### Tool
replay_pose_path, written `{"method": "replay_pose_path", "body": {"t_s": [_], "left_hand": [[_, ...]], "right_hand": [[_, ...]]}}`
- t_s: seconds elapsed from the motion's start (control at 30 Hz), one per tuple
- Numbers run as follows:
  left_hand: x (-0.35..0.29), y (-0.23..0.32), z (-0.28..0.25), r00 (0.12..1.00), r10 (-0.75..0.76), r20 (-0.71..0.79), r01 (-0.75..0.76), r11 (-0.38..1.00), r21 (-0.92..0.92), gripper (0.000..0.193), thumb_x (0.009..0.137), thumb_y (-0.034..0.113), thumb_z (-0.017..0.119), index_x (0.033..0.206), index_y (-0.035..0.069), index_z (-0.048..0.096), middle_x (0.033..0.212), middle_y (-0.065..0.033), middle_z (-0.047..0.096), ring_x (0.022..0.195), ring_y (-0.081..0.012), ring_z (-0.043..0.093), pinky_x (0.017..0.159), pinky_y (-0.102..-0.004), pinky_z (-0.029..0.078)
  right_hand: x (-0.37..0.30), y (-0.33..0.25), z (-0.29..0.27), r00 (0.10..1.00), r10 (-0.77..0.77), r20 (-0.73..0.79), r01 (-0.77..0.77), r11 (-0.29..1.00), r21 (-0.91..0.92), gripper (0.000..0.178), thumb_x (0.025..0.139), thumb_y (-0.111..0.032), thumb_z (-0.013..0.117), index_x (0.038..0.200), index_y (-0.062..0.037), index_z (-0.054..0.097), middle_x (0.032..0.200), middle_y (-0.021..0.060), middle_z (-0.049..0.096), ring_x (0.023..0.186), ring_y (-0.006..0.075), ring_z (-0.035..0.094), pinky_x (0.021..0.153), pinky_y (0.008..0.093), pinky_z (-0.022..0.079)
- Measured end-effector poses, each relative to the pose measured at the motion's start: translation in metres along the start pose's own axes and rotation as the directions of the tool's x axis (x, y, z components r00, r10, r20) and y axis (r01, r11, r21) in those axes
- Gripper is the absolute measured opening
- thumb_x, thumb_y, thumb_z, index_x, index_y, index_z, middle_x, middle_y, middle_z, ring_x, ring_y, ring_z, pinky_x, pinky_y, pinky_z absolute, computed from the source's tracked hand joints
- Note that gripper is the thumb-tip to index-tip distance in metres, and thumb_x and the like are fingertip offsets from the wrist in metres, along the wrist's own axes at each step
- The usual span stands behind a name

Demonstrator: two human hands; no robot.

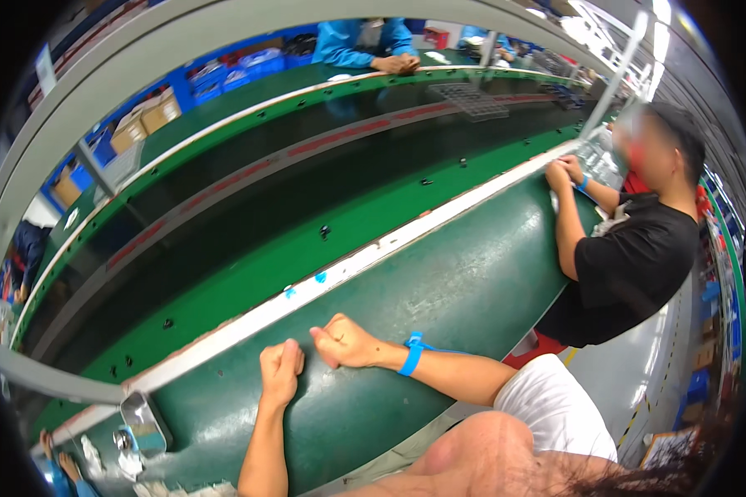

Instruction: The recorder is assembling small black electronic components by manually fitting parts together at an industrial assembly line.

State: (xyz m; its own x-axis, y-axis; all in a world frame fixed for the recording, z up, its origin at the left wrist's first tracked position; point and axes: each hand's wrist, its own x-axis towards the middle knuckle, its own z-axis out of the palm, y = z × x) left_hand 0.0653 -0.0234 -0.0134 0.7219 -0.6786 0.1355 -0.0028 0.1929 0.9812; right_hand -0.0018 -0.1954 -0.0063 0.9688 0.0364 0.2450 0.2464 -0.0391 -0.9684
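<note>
Both hands rest on the dark green counter [472, 282] in the lower middle of the frame, side by side and just apart. The left hand [280, 373] is curled into a loose fist with nothing visible inside it. The right hand [344, 341] is also curled shut, knuckles toward the white strip [340, 273] that runs along the counter's far edge; whether it grips anything small cannot be told. A blue wrist strap [411, 354] circles the right wrist.

Beyond the white strip lies the green conveyor belt [307, 224], stretching toward the upper right, with small black parts [324, 231] scattered on it, well apart from both hands. A small metal tray [145, 421] sits on the counter at the lower left, left of the left hand.

At the right of the frame a person in a black shirt [634, 265] leans on the same counter with hands together at its edge.
</note>
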Motion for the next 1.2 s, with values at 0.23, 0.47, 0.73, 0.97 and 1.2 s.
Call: {"method": "replay_pose_path", "body": {"t_s": [0.23,0.47,0.73,0.97,1.2], "left_hand": [[0.015,0.020,0.016,1.000,0.016,0.016,-0.019,0.977,0.212,0.048,0.100,0.021,0.054,0.056,0.003,0.042,0.052,0.0047,0.035,0.051,-0.0059,0.030,0.045,-0.0296,0.024],[0.008,0.011,0.010,0.998,0.006,-0.057,0.000,0.993,0.116,0.049,0.100,0.019,0.052,0.056,0.009,0.034,0.052,0.0052,0.035,0.049,-0.0048,0.027,0.045,-0.0267,0.021],[0.010,0.006,0.011,0.997,0.012,-0.082,-0.001,0.992,0.128,0.050,0.099,0.018,0.055,0.057,0.012,0.029,0.052,0.0056,0.034,0.048,-0.0043,0.027,0.044,-0.0262,0.019],[0.012,0.001,0.003,0.987,0.005,-0.162,0.002,0.999,0.043,0.048,0.100,0.020,0.055,0.057,0.013,0.034,0.051,0.0053,0.032,0.044,-0.0049,0.026,0.042,-0.0268,0.017],[0.015,0.000,0.013,0.995,0.016,-0.102,-0.002,0.990,0.140,0.044,0.100,0.022,0.054,0.059,0.009,0.044,0.053,0.0038,0.042,0.046,-0.0039,0.032,0.043,-0.0237,0.023]], "right_hand": [[0.001,-0.006,-0.010,0.996,0.029,-0.082,-0.039,0.993,-0.112,0.054,0.102,-0.020,0.045,0.052,-0.0002,0.054,0.048,0.0068,0.055,0.045,0.0153,0.053,0.047,0.0318,0.043],[0.010,0.002,-0.006,0.989,-0.069,-0.127,0.045,0.982,-0.182,0.046,0.100,-0.018,0.048,0.062,0.0047,0.057,0.060,0.0111,0.060,0.053,0.0184,0.057,0.053,0.0325,0.045],[0.017,0.003,-0.039,0.931,0.094,-0.354,-0.149,0.980,-0.130,0.038,0.099,-0.017,0.050,0.071,0.0037,0.064,0.067,0.0076,0.063,0.059,0.0115,0.054,0.056,0.0279,0.043],[0.013,0.000,-0.018,0.972,-0.132,-0.195,0.062,0.943,-0.328,0.019,0.093,-0.011,0.059,0.080,0.0029,0.065,0.076,0.0096,0.064,0.067,0.0142,0.058,0.059,0.0320,0.045],[-0.004,-0.014,-0.004,0.993,-0.114,0.009,0.108,0.910,-0.401,0.026,0.093,-0.019,0.055,0.113,-0.0036,0.060,0.081,0.0175,0.065,0.069,0.0360,0.062,0.064,0.0425,0.049]]}}
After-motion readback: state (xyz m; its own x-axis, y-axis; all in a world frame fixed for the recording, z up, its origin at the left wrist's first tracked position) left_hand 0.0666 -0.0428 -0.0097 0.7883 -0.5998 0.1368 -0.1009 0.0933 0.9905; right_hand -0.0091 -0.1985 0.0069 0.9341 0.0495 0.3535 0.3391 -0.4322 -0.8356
